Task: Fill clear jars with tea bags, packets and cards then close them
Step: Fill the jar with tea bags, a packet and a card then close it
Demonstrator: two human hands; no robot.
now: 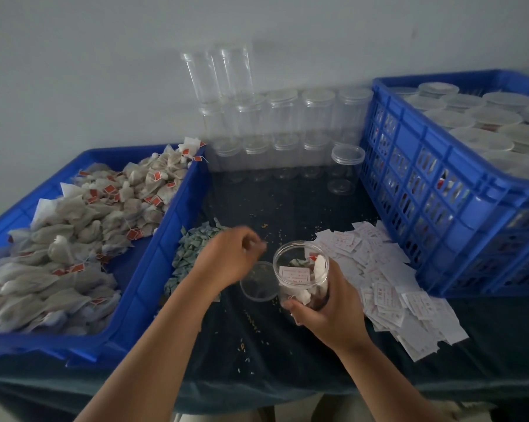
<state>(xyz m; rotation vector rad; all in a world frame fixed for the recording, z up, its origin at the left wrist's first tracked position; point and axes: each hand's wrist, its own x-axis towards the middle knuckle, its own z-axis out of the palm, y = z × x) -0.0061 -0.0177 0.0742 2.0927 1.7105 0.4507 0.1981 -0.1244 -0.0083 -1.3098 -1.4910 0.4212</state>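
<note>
Clear jar, gripped by the right hand, looks filled; left hand curls, grasp unclear; lid beside it probably goes on next.

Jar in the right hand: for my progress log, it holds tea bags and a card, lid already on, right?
No: the head view shows the jar open, a lid lying beside it; tea bags and card are inside.

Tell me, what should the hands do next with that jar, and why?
Probably the left hand should drop to the clear lid lying beside the jar and pick it up. The right hand grips the open jar, which already shows tea bags, a white card and what looks like a green packet inside, so closing it looks next.
</note>
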